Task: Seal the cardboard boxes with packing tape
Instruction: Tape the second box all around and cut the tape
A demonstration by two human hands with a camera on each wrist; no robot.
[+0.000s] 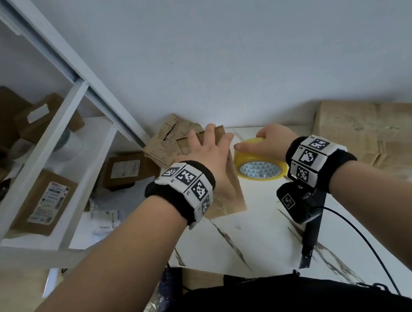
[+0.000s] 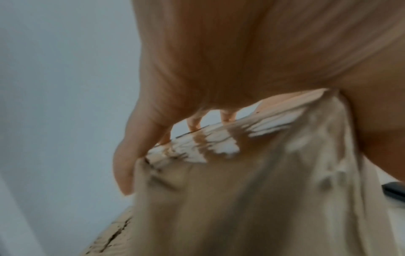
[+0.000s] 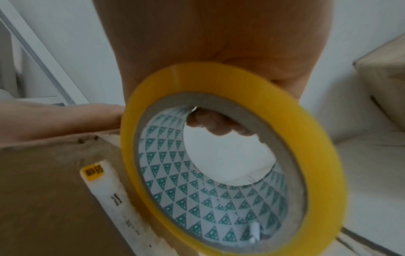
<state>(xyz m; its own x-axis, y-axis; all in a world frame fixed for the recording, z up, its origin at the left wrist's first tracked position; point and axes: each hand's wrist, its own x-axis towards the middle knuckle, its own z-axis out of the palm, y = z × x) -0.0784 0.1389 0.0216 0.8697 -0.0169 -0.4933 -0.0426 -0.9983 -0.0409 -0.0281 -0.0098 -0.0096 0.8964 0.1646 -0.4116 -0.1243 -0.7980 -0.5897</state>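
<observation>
A brown cardboard box (image 1: 233,199) lies on the white marbled table (image 1: 257,233). My left hand (image 1: 212,149) rests flat on its top, fingers spread and straight. In the left wrist view the left hand's fingertips (image 2: 195,124) touch the far part of the box (image 2: 241,199). A yellow roll of packing tape (image 1: 261,167) stands just right of the box. My right hand (image 1: 265,140) grips it from above, with curled fingers (image 3: 214,124) showing through the core of the tape roll (image 3: 324,173). A white label strip (image 3: 109,190) runs along the box (image 3: 43,190).
A larger worn cardboard box (image 1: 375,138) sits at the right against the wall. Torn flattened cardboard (image 1: 168,139) leans behind the small box. A white shelf unit (image 1: 66,137) with parcels stands at the left. A black bar-shaped object (image 1: 309,249) and a cable lie on the table's near right.
</observation>
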